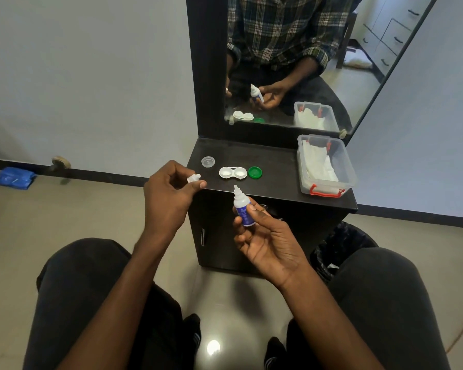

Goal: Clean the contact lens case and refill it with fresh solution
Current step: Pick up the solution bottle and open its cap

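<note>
The lens case (232,173) lies open on the dark cabinet top (273,166), both wells uncovered, with a green cap (254,172) just right of it and a clear cap (208,161) to its far left. Near the case, the right hand (262,236) clamps its fingers on an uncapped solution bottle (242,206), nozzle up. The left hand (169,193) pinches the bottle's white cap (193,178). A tissue box (325,166) sits far right.

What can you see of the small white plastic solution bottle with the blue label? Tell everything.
The small white plastic solution bottle with the blue label is uncapped, its pointed white nozzle bare and aimed up and slightly left. It is held near upright in the right hand, thumb and fingertips pinching its body, in front of the dark cabinet's front edge, touching nothing else.
</note>
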